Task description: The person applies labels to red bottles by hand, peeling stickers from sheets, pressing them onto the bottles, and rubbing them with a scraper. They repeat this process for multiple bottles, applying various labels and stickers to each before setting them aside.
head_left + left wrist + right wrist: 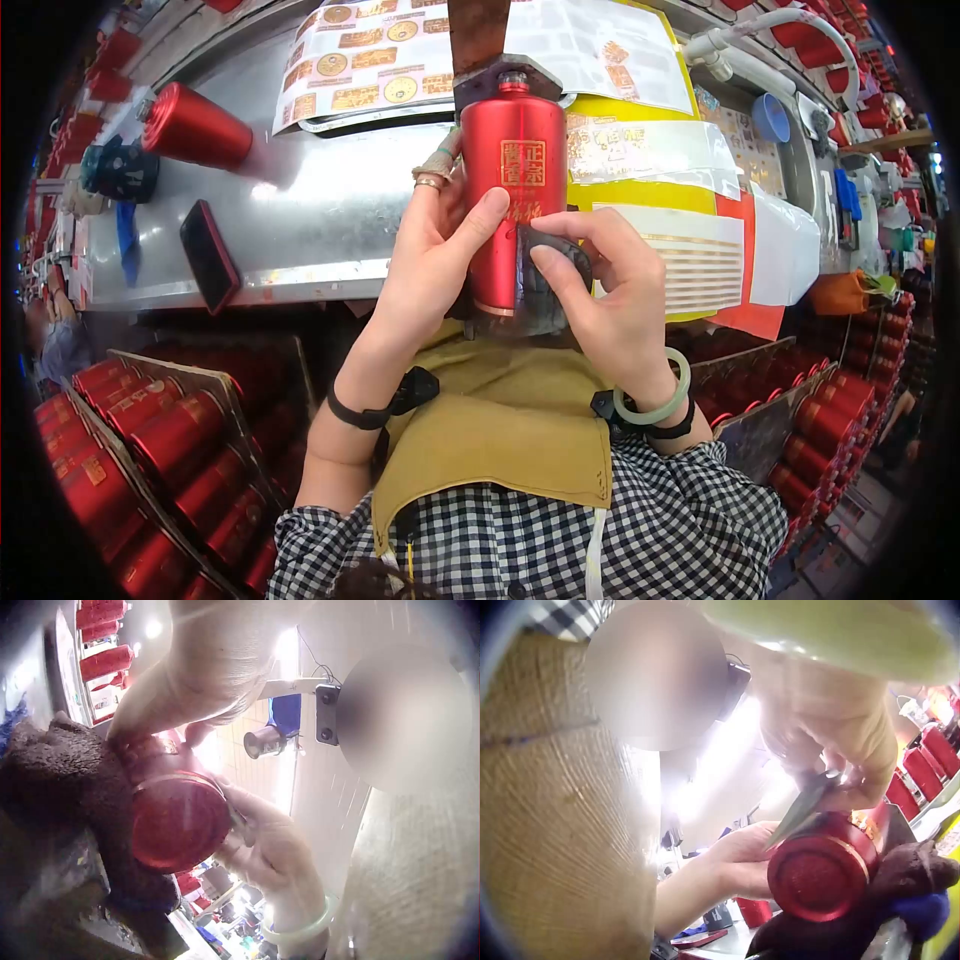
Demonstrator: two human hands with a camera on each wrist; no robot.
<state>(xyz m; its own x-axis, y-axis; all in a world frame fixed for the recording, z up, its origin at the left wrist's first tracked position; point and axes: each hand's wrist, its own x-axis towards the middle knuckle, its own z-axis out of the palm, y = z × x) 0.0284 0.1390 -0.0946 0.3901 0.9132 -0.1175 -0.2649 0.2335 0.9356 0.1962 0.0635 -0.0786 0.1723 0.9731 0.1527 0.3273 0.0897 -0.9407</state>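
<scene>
A red bottle [513,150] with gold Chinese lettering lies with its neck away from me, over a dark cloth-covered support [82,780]. My left hand [432,235] grips its left side, thumb across the front; a wrapped fingertip shows beside it. With my right hand [610,275] I pinch a thin dark grey flat piece [806,806] against the lower right of the bottle, beside the gold print. In the right wrist view the piece's edge slants over the bottle near its round base [817,879].
Another red bottle [198,125] lies at the left of the metal table [330,200], near a phone [210,257]. Sheets of gold labels [380,60] lie behind, and striped paper [690,262] at the right. Crates of red bottles [180,430] flank me below.
</scene>
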